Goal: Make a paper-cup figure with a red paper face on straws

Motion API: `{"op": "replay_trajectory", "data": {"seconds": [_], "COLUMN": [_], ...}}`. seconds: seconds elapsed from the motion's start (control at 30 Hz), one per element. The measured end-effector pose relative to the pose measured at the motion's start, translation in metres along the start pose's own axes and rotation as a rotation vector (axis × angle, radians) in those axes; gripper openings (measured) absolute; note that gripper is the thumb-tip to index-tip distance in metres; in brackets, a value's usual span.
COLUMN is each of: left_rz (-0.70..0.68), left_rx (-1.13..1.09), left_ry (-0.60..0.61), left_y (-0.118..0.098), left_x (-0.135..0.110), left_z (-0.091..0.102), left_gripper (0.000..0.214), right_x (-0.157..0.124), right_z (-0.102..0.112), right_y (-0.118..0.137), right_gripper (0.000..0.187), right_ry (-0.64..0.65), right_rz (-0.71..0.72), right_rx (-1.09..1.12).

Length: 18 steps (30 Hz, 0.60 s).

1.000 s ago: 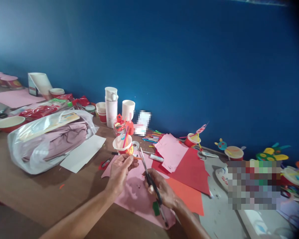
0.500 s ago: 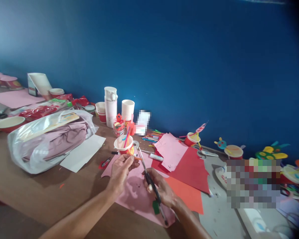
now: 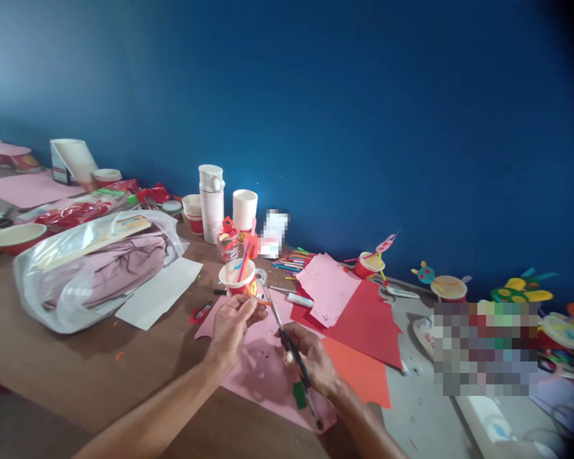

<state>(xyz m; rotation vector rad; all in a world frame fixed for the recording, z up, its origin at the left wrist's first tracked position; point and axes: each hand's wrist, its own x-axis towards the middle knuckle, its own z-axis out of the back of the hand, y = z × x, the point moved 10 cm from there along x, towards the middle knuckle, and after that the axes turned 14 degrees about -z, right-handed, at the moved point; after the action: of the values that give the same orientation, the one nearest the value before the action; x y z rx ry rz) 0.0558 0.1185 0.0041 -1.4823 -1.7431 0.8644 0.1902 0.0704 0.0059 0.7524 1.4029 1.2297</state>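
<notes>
My left hand (image 3: 233, 322) pinches a small orange strip (image 3: 264, 303) between thumb and fingertips. My right hand (image 3: 310, 357) is closed around scissors with black handles (image 3: 294, 357), seen almost edge-on. Their metal blades point up and away, and the tip is close beside the orange strip; whether it touches cannot be made out. Just behind my left fingers stands a red and white paper cup (image 3: 230, 274) with pink and orange sticks in it. Under both hands lies a pink paper sheet (image 3: 253, 376), with a small green piece (image 3: 299, 395) below my right hand.
A plastic bag (image 3: 67, 299) with cloth inside and a white sheet (image 3: 160, 293) lie at left. Behind stand a white bottle (image 3: 212, 210), stacked cups (image 3: 245, 210) and a candy jar (image 3: 228, 245). Red paper (image 3: 368, 325), orange paper (image 3: 358, 376) and decorated cups (image 3: 448, 290) are at right.
Both hands, the orange strip and the scissors stay in nearly the same place. The scissors' handle end has shifted slightly; the camera view has moved a little.
</notes>
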Motion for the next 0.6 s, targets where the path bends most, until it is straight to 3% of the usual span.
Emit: {"op": "replay_trajectory", "data": {"seconds": [0.6], "left_rz": [0.019], "left_rx": [0.017], "left_ry": [0.027], "left_y": [0.002], "left_x": [0.000], "left_z": [0.000], "left_gripper": [0.021], "right_x": [0.000], "right_z": [0.004], "right_y": [-0.017], "right_gripper": [0.035], "right_ry": [-0.040], "right_rz": [-0.003], "right_rx": [0.021]}}
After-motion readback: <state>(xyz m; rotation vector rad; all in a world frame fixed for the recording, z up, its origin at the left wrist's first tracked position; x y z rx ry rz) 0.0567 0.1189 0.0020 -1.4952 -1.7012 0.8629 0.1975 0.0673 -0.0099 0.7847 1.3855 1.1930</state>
